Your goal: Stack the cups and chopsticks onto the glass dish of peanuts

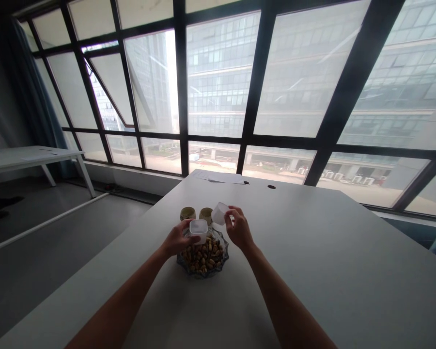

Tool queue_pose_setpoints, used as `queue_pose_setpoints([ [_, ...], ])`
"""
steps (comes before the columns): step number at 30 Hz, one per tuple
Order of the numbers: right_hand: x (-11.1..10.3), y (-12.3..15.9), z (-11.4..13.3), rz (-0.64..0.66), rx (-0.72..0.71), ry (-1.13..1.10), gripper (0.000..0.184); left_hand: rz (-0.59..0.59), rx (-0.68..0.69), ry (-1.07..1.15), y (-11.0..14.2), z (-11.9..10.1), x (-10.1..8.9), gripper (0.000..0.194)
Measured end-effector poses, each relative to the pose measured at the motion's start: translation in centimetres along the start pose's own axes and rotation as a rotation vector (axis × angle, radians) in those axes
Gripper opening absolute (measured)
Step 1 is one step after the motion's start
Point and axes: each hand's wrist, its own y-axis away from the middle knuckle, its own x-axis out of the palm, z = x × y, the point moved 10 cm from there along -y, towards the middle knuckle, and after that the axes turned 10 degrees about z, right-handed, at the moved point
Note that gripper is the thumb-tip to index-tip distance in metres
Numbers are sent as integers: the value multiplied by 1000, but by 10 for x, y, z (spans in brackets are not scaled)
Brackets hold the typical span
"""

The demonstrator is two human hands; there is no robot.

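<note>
My left hand [179, 238] is closed around a small translucent plastic box [199, 230], held above a glass bowl [223, 259] with a scalloped rim. A heap of what look like peanuts in the shell [204, 257] fills that bowl. To the right of the box, my right hand [240, 228] pinches a translucent plastic lid [220, 213], tilted and apart from the box. Just behind the bowl stand two cups, a left one [188, 213] and a right one [205, 214], the second partly covered by the box and lid.
All this is on a white table [294, 252]. Sheets of paper [218, 176] lie at its far edge, near two dark cable holes [272, 187]. Another white table [32, 157] stands at the left, and a wall of framed windows [221, 77] runs behind.
</note>
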Motion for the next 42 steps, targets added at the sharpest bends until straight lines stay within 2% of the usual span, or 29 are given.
queue_pose_setpoints([
  [4, 0, 0, 24, 109, -13, 5, 17, 8, -68, 33, 1, 11, 1, 72],
  [8, 1, 5, 38, 222, 24, 60, 15, -4, -91, 48, 4, 14, 1, 69],
  [14, 0, 9, 43, 302, 73, 147, 14, -15, -82, 88, 6, 14, -1, 67],
  [22, 16, 14, 44, 407, 27, 184, 10, 5, -103, 74, 6, 17, -3, 65],
  [27, 22, 15, 47, 447, -34, 186, 11, 13, -36, 105, 4, 15, -1, 67],
  [31, 28, 18, 51, 487, -87, 199, 11, 50, -63, 89, 5, 17, 3, 70],
  [36, 32, 21, 55, 517, -107, 242, 13, 32, -58, 37, 7, 16, 3, 74],
  [39, 26, 22, 62, 513, -139, 243, 11, 20, -27, 33, 9, 15, 2, 87],
  [42, 13, 19, 68, 459, -152, 209, 14, -12, -5, 136, 9, 18, -4, 101],
])
